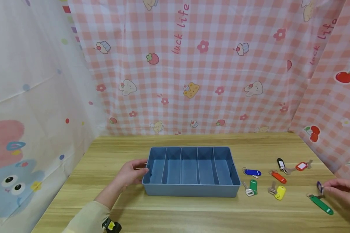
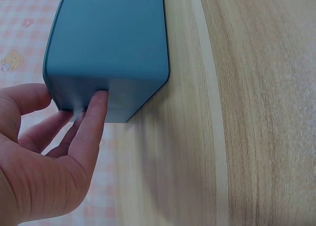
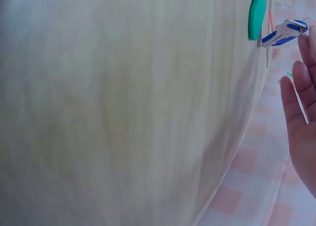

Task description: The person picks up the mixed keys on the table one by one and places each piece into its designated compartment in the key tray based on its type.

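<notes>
A blue-grey divided box (image 1: 191, 190) stands on the table, its long compartments side by side with nothing visible in them. At its left end my left hand (image 1: 132, 174) grips the end wall, one digit at the rim and other fingertips against the outside, as the left wrist view shows the hand (image 2: 54, 162) on the box (image 2: 108, 33). Far right, my right hand (image 1: 344, 192) pinches the ring of a blue key tag (image 3: 286, 33), which hangs just above the table. Right beside it lies a green key tag (image 1: 320, 204).
Between box and right hand lie several tagged keys: blue (image 1: 252, 172), green (image 1: 253, 187), yellow (image 1: 280, 193), black (image 1: 281, 164), and two red tags (image 1: 278, 177). A patterned curtain (image 1: 192, 71) borders the wooden table (image 1: 178, 213) behind and at the sides.
</notes>
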Demonstrator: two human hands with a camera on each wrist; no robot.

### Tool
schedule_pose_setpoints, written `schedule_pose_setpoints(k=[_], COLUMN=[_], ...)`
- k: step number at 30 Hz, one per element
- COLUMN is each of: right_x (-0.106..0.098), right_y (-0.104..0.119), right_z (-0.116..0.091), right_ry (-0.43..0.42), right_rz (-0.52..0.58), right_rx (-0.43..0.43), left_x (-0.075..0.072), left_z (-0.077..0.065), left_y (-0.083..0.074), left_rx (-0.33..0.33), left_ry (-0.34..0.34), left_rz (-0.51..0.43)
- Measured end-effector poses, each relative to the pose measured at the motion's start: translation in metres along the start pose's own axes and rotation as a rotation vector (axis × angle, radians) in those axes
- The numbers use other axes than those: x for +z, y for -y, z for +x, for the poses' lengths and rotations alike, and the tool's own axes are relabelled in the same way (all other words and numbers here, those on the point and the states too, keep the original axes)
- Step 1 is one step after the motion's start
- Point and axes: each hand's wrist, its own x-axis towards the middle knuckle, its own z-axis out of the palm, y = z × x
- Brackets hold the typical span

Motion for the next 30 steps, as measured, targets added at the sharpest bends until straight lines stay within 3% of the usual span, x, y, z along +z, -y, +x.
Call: schedule_pose_setpoints(k=[12, 21, 30], right_x=[0.002, 0.005, 0.009], right_y=[0.01, 0.035, 0.043], right_z=[0.007, 0.012, 0.014], right_ry=[0.002, -0.01, -0.022], right_rz=[0.004, -0.214, -0.08], right_rx=[-0.018, 0.014, -0.005], left_x=[0.0, -0.001, -0.001], left_z=[0.001, 0.002, 0.002], left_y=[0.0, 0.001, 0.002], left_rx=[0.001, 0.007, -0.008], left_ry=[-0.004, 0.001, -0.008], left_rz=[-0.024, -0.028, -0.049])
